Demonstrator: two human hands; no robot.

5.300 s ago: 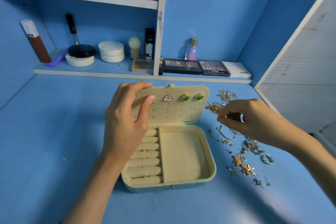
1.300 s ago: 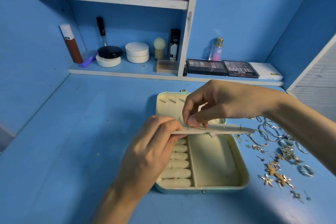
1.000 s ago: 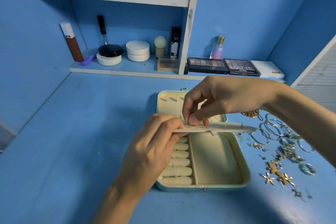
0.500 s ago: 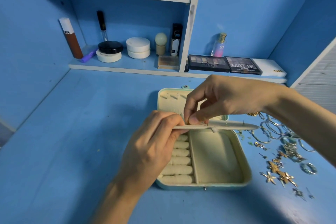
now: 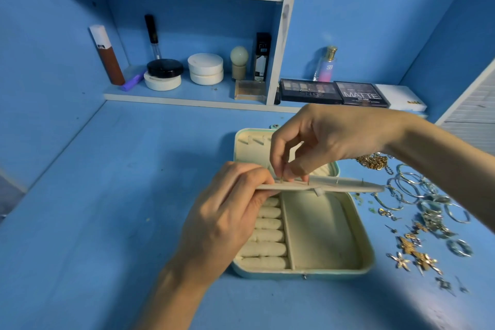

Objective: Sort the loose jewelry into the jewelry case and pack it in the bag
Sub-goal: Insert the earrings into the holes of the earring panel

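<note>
— What is held by the left grip (image 5: 227, 211)?
— The earring panel (image 5: 348, 186) is pinched by its end and kept flat over the open jewelry case (image 5: 367, 249) on the desk (image 5: 107, 195).
— And the right grip (image 5: 329, 139)?
— A tiny piece (image 5: 281, 179) is pinched, just above the panel. It is too small to be told.
— Where is the loose jewelry (image 5: 423, 222)?
— It is spread on the desk, below and right of the right grip.
</note>
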